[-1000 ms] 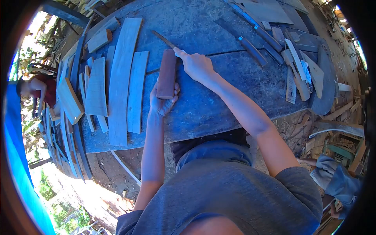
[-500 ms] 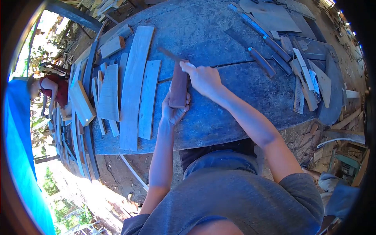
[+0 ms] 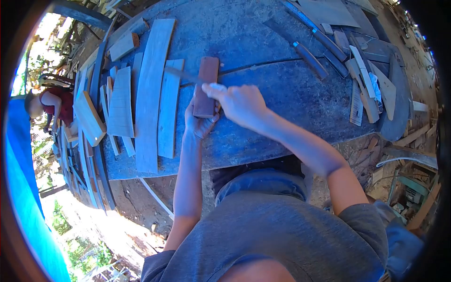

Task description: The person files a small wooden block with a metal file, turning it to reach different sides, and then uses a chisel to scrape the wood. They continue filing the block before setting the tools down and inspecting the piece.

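My left hand (image 3: 199, 126) is wrapped round the near end of a reddish-brown wooden block (image 3: 209, 70), fingertips curled up at its right side. The block points away from me above the workbench (image 3: 263, 94). My right hand (image 3: 239, 99) is closed on a thin, flat file-like tool (image 3: 181, 73), its handle hidden in the fist. The tool lies slantwise across the middle of the block, with its tip sticking out to the left, blurred by motion.
Left of my hands lie a long plank (image 3: 152, 94), a shorter board (image 3: 170, 110) and several wood pieces. To the right are a wooden-handled blade (image 3: 310, 61), another long-handled tool (image 3: 329, 43) and offcuts (image 3: 364, 80). A person (image 3: 56, 103) is at the far left.
My right hand and the tool have moved from the block's far end towards me, to its middle. The left hand keeps its hold, and the whole view has shifted slightly.
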The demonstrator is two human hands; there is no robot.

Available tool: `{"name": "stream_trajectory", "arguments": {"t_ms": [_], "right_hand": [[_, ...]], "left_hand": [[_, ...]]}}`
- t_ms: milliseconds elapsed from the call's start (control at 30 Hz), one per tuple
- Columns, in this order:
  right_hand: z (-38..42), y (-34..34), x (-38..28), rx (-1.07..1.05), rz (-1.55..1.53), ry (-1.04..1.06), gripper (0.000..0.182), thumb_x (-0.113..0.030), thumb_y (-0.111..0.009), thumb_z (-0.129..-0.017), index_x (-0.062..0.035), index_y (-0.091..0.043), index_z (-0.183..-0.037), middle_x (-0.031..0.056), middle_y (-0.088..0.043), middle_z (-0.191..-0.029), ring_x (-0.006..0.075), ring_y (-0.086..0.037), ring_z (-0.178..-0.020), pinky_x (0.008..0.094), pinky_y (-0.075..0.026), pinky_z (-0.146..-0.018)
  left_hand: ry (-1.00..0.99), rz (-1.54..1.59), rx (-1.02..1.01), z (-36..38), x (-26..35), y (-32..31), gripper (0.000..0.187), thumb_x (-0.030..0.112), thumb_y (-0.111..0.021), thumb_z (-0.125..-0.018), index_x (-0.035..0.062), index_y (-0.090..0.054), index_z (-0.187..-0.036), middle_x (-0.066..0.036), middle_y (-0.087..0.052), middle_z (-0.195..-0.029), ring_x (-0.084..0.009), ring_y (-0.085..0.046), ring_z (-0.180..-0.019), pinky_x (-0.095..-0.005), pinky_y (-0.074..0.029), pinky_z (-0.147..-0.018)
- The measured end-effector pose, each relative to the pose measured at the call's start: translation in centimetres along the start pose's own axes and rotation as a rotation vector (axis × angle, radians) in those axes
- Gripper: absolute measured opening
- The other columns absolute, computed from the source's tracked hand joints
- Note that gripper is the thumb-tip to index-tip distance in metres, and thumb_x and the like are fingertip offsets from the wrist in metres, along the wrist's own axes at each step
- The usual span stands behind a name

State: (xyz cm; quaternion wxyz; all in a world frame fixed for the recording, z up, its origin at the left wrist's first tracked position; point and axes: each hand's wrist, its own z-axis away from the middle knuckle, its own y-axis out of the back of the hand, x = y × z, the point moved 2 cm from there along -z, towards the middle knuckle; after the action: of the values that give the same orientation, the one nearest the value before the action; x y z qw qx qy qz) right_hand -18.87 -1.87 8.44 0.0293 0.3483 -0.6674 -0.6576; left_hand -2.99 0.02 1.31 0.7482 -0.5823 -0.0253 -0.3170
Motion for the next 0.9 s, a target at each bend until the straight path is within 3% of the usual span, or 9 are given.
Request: {"name": "stream_trajectory", "arguments": {"t_ms": [100, 167, 267, 433, 567, 633, 700, 833, 900], "right_hand": [[0.1, -0.1, -0.3, -0.073, -0.022, -0.001, 0.041, -0.017, -0.048, -0.092, -0.0232, -0.057, -0.132, 0.0094, -0.073, -0.089, 0.0275, -0.071, -0.072, 0.0409, -0.056, -0.061], [-2.8, -0.6, 1.4, -0.010, -0.040, 0.003, 0.040, -0.018, -0.048, -0.093, -0.0238, -0.057, -0.132, 0.0092, -0.073, -0.089, 0.0271, -0.071, -0.071, 0.0411, -0.056, -0.060], [-6.6, -2.0, 3.9, 0.064, 0.058, -0.149, 0.040, -0.019, -0.047, -0.093, -0.0247, -0.057, -0.131, 0.0096, -0.072, -0.089, 0.0272, -0.071, -0.070, 0.0412, -0.056, -0.060], [0.6, -0.8, 0.2, 0.084, -0.092, -0.008, 0.038, -0.015, -0.050, -0.090, -0.0240, -0.059, -0.126, 0.0086, -0.072, -0.090, 0.0284, -0.070, -0.068, 0.0426, -0.056, -0.059], [2.2, 0.7, -1.0, -0.058, -0.025, 0.029, 0.045, -0.016, -0.050, -0.091, -0.0246, -0.053, -0.135, 0.0092, -0.072, -0.082, 0.0298, -0.070, -0.064, 0.0440, -0.056, -0.054], [-1.2, -1.3, 2.1, 0.071, -0.126, 0.031, 0.044, -0.016, -0.049, -0.092, -0.0251, -0.053, -0.135, 0.0129, -0.071, -0.081, 0.0296, -0.070, -0.064, 0.0441, -0.056, -0.054], [-4.8, -1.8, 4.5, 0.098, -0.013, -0.167, 0.044, -0.015, -0.048, -0.092, -0.0253, -0.054, -0.134, 0.0134, -0.071, -0.083, 0.0301, -0.070, -0.065, 0.0448, -0.056, -0.056], [-2.0, -0.7, 2.4, 0.054, 0.016, -0.141, 0.044, -0.017, -0.047, -0.093, -0.0257, -0.053, -0.135, 0.0123, -0.072, -0.086, 0.0318, -0.070, -0.068, 0.0452, -0.056, -0.058], [2.0, 0.2, -1.0, -0.041, -0.008, -0.001, 0.042, -0.015, -0.046, -0.091, -0.0221, -0.055, -0.132, 0.0112, -0.072, -0.085, 0.0342, -0.070, -0.071, 0.0448, -0.056, -0.062]], "left_hand": [[-0.039, -0.051, 0.217, 0.0, 0.1, 0.2, 0.048, 0.038, -0.031, -0.103, -0.0018, -0.047, -0.124, -0.020, -0.061, -0.092, -0.0256, -0.063, -0.072, -0.0342, -0.054, -0.047], [0.021, 0.011, 0.024, -0.4, 0.3, 0.5, 0.047, 0.038, -0.030, -0.103, -0.0017, -0.048, -0.123, -0.020, -0.061, -0.091, -0.0258, -0.063, -0.071, -0.0343, -0.055, -0.047], [0.007, 0.012, 0.000, -0.4, 0.3, 0.4, 0.046, 0.036, -0.031, -0.103, -0.0009, -0.048, -0.123, -0.020, -0.061, -0.091, -0.0258, -0.064, -0.071, -0.0343, -0.055, -0.047], [-0.029, 0.050, -0.110, -0.6, 0.0, 1.0, 0.048, 0.037, -0.029, -0.103, -0.0032, -0.045, -0.124, -0.022, -0.057, -0.095, -0.0279, -0.061, -0.079, -0.0356, -0.057, -0.050], [-0.068, 0.040, 0.219, -0.4, -0.1, 1.3, 0.048, 0.039, -0.029, -0.103, -0.0023, -0.046, -0.122, -0.021, -0.057, -0.092, -0.0264, -0.060, -0.079, -0.0359, -0.056, -0.051], [0.010, 0.030, -0.073, -0.7, 0.3, 1.1, 0.048, 0.039, -0.029, -0.103, -0.0020, -0.046, -0.122, -0.021, -0.056, -0.091, -0.0259, -0.059, -0.079, -0.0353, -0.056, -0.050], [-0.018, 0.006, -0.028, -0.5, 0.3, 0.5, 0.047, 0.038, -0.030, -0.103, -0.0016, -0.046, -0.122, -0.021, -0.057, -0.092, -0.0255, -0.059, -0.077, -0.0336, -0.055, -0.048], [0.013, 0.027, -0.005, -0.6, 0.2, 0.6, 0.045, 0.040, -0.031, -0.103, 0.0039, -0.050, -0.122, -0.018, -0.062, -0.088, -0.0226, -0.064, -0.069, -0.0357, -0.056, -0.051], [-0.060, 0.038, 0.230, -0.3, 0.0, 0.1, 0.046, 0.041, -0.031, -0.103, 0.0038, -0.050, -0.122, -0.017, -0.062, -0.087, -0.0225, -0.065, -0.072, -0.0356, -0.057, -0.054]]}}
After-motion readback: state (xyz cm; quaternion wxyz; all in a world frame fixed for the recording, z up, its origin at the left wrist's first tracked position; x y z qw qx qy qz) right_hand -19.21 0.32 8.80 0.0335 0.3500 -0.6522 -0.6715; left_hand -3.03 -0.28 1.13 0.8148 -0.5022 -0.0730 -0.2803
